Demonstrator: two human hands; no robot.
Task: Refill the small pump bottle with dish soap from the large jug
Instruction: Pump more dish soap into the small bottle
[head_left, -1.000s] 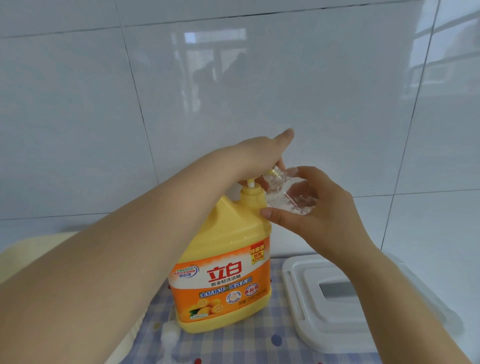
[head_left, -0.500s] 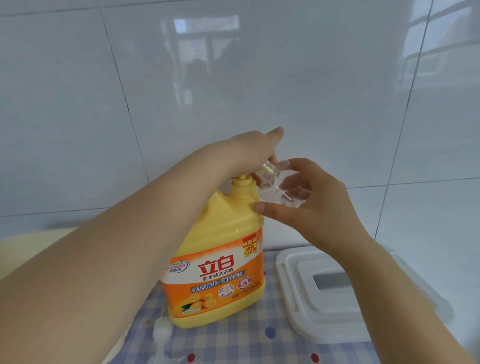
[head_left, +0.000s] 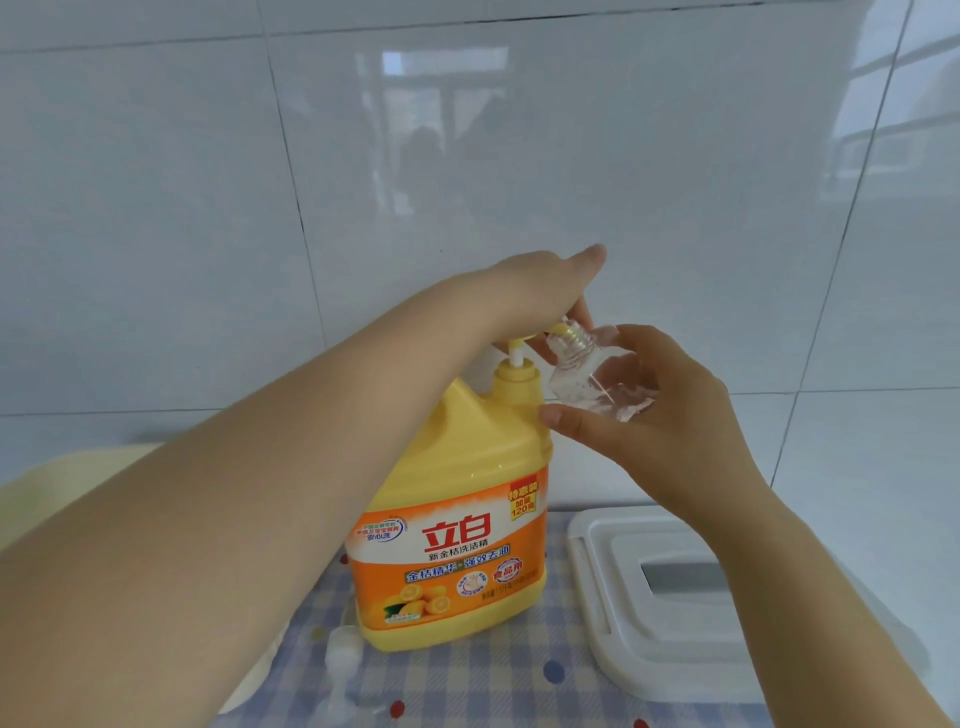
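The small clear bottle sits tilted in my right hand, its open threaded neck leaning up and left against the yellow spout of the jug's pump. My thumb runs under the bottle and my fingers curl round its far side, so it is held in the air just beside the jug's neck, touching nothing else that I can see.

Over the last second the pump's white stem has come into view above the collar, where before the head sat lower, so I judge my left hand has let the pump rise after a press. That hand lies over the pump head with fingers bent down round it and the thumb stretched out toward the wall. The bottle shows only a little liquid and bubbles near its base, so the refill looks barely begun and more strokes are likely needed.

The large yellow jug stands upright on the checked cloth. The bottle's own pump top lies on the cloth in front of it, and a white lidded box sits to the right.
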